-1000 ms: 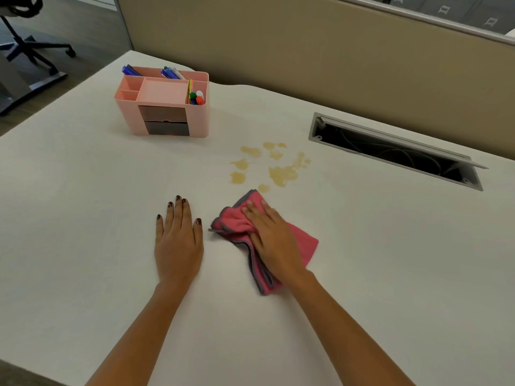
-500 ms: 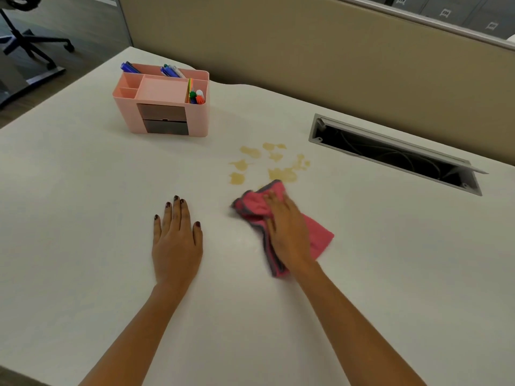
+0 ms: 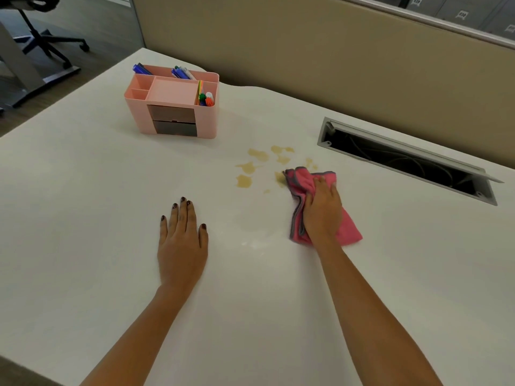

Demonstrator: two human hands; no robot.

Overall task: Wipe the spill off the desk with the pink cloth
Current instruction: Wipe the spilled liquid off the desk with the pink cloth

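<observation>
A brownish spill [image 3: 250, 168] lies in several blotches on the white desk [image 3: 83, 218], just beyond the middle. The crumpled pink cloth [image 3: 305, 178], edged in grey, covers the spill's right side. My right hand [image 3: 322, 210] presses down on the cloth and bunches it under the fingers. My left hand [image 3: 181, 240] rests flat on the desk to the left, palm down, holding nothing, fingers slightly apart.
A pink desk organiser [image 3: 174, 103] with pens stands at the back left. An open cable slot [image 3: 404, 160] is sunk into the desk at the right. A tan partition [image 3: 306, 51] runs along the far edge. An office chair base [image 3: 47, 43] stands on the floor, far left.
My right hand has slid the cloth forward and to the right, onto the right part of the spill. My left hand has stayed flat in place.
</observation>
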